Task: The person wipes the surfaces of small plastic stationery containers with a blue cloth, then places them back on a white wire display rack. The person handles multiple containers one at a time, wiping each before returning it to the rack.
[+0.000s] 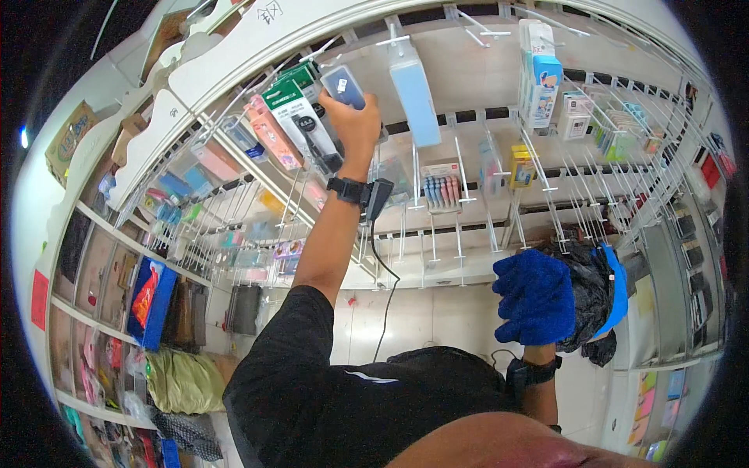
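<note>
My left hand (354,126) is raised to the pegboard hooks and grips a blue plastic case (342,86) with a white sticker, thumb on one side and fingers on the other. Just left of it hangs a green and white package (299,120) bearing writing. A long light-blue box (414,96) hangs to the right, apart from the hand. My right hand is hidden inside or behind a blue plush cloth or mitt (535,297), low on the right. Only the wrist shows below it, so its fingers cannot be made out.
Metal display hooks (459,169) jut towards me. A pack of pens (442,188) and a yellow package (521,167) hang among them. A black plastic bag (588,304) is beside my right hand. A cable (389,304) trails from a device at my left wrist. Shelves (99,316) line the left.
</note>
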Demonstrator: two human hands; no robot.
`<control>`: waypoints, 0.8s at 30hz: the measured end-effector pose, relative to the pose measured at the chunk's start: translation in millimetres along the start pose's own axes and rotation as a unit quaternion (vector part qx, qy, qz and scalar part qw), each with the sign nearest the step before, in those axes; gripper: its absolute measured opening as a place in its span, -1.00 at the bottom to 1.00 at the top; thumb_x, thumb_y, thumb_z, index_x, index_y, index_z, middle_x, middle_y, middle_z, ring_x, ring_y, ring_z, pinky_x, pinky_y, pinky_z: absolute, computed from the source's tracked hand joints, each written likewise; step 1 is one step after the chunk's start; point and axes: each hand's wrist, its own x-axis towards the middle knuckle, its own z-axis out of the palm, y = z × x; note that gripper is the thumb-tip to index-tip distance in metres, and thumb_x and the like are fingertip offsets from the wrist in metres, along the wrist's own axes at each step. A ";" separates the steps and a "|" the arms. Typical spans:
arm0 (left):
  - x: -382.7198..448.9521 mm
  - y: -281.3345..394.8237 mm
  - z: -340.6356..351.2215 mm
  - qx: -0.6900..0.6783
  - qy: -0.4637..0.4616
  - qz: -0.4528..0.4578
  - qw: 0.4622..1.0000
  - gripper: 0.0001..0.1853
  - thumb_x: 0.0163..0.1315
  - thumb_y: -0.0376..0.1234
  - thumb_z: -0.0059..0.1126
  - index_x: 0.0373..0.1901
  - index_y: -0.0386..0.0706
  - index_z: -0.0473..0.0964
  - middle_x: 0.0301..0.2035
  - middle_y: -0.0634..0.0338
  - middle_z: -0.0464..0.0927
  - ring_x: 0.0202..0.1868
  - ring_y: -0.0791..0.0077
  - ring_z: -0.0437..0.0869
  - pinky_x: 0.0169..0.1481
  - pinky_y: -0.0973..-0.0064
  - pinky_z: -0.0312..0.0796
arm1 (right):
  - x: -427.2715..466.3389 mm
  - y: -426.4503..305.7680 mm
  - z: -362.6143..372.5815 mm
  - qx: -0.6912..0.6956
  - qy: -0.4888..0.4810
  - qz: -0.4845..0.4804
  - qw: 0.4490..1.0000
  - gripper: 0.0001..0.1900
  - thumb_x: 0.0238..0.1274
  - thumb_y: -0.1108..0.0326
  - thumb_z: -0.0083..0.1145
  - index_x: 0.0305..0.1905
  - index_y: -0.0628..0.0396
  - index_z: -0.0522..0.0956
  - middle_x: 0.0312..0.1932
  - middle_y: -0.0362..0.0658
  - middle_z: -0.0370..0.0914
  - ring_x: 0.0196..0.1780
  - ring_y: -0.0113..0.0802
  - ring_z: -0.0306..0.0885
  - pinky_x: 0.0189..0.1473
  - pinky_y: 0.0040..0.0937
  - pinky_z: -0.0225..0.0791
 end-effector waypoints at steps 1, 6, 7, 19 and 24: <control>-3.5 4.5 -5.0 -0.016 0.002 0.015 1.000 -0.24 0.17 -0.40 0.30 0.34 -0.42 0.11 0.08 -0.22 0.45 0.04 0.08 0.62 0.15 0.22 0.47 | 2.2 1.1 1.0 -0.012 -0.005 -0.004 1.000 -0.45 0.27 0.41 0.22 0.35 0.27 0.42 0.21 0.23 0.53 0.21 0.15 0.55 0.24 -0.16 0.45; -24.4 31.0 -30.8 -0.056 0.016 0.070 0.996 -0.26 0.23 -0.42 0.29 0.35 -0.39 0.09 0.13 -0.19 0.39 0.12 0.14 0.53 0.22 0.25 0.42 | 8.6 2.0 10.0 -0.080 -0.024 -0.031 0.996 -0.44 0.23 0.44 0.23 0.35 0.27 0.42 0.22 0.24 0.53 0.24 0.18 0.52 0.29 -0.15 0.42; -29.8 38.4 -36.7 -0.057 0.018 0.081 0.995 -0.27 0.24 -0.42 0.28 0.35 -0.38 0.08 0.14 -0.18 0.38 0.13 0.15 0.52 0.22 0.25 0.42 | 8.5 0.7 12.3 -0.100 -0.029 -0.040 0.994 -0.43 0.23 0.44 0.23 0.35 0.28 0.42 0.22 0.24 0.52 0.25 0.19 0.52 0.30 -0.15 0.41; -246.8 86.5 -49.8 -0.243 -0.359 -0.019 0.901 -0.09 0.54 -0.14 0.06 0.62 -0.42 -0.25 0.48 -0.22 0.13 0.52 0.12 0.19 0.59 0.25 0.02 | 9.8 2.1 19.2 -0.316 -0.067 -0.181 0.929 -0.34 0.25 0.42 0.24 0.45 0.24 0.35 0.32 0.13 0.48 0.40 0.03 0.42 0.44 -0.17 0.28; -313.9 111.3 -44.6 -0.337 -0.295 -0.075 0.891 -0.24 0.59 -0.26 -0.11 0.57 -0.43 -0.26 0.37 -0.24 0.20 0.41 0.06 0.31 0.54 0.20 0.10 | 0.5 11.3 21.9 -0.077 -0.023 -0.051 0.995 -0.36 0.38 0.20 0.22 0.46 0.22 0.33 0.24 -0.01 0.54 0.24 -0.26 0.54 0.28 -0.31 0.45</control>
